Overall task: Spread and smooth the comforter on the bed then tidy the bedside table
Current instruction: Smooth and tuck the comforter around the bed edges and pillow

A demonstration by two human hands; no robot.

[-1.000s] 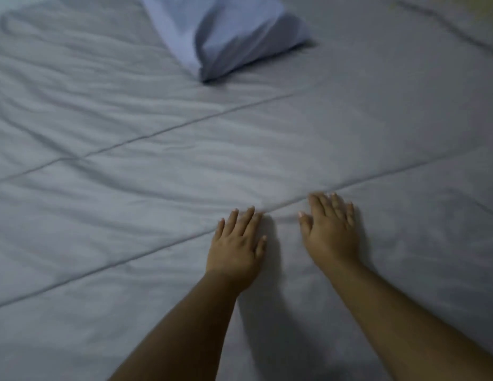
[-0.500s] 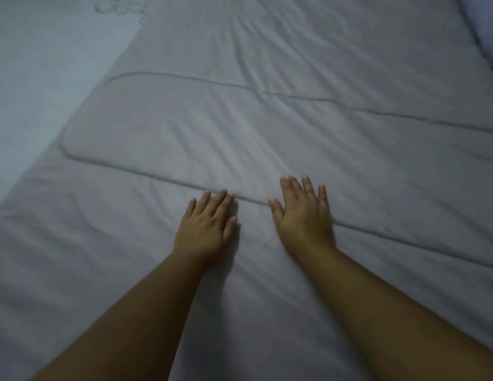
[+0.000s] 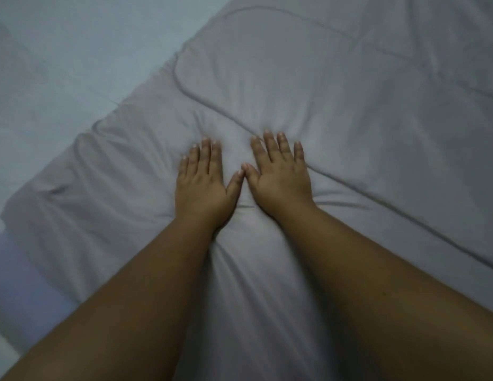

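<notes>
- Left hand (image 3: pixel 202 188) flat, palm down on the comforter (image 3: pixel 350 127); fingers straight, close together, gripping nothing
- Right hand (image 3: pixel 279 177) flat just beside it, fingers slightly fanned; thumb tips touching
- Comforter covers centre and right; its corner lies far left of the hands; creases radiate near both wrists
- Pale sheet (image 3: pixel 61 64) bare at left

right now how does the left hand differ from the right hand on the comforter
The left hand lies nearer the comforter's edge, on the border strip; the right hand sits further in, its fingertips reaching the stitched seam. The left hand's fingers are held together, the right hand's slightly spread. Both are open, palms flat on the fabric, thumbs nearly touching.
</notes>
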